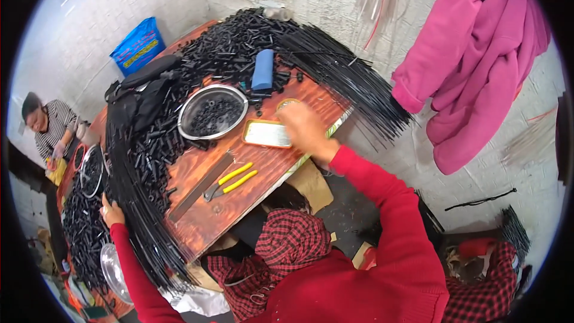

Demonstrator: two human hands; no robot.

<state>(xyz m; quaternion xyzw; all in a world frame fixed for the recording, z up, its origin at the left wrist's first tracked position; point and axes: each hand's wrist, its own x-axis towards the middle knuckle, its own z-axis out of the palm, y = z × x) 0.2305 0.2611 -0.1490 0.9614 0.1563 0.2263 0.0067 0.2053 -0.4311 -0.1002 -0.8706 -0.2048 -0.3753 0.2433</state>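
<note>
My left hand (112,212) is at the left edge of a long bundle of thin black rods (128,170). Its fingers look bent together, but anything between them is too small to make out. On the right, my right hand (308,133) hovers at the table edge, its fingers smeared by motion. Just beside it lies a shallow rectangular tin (267,134) with a yellowish rim and a whitish inside. A small round container (288,103) shows partly behind the fingers. Yellow-handled pliers (231,180) rest on the wood near a flat dark metal strip (201,186).
A metal-rimmed bowl (184,121) holds small black rings. Heaps of short black tubes (230,42) cover the back of the wooden table (221,215). A blue object (263,70) stands there; more black rods (347,78) overhang the right. A co-worker (57,125) sits far left; a pink jacket (478,54) hangs right.
</note>
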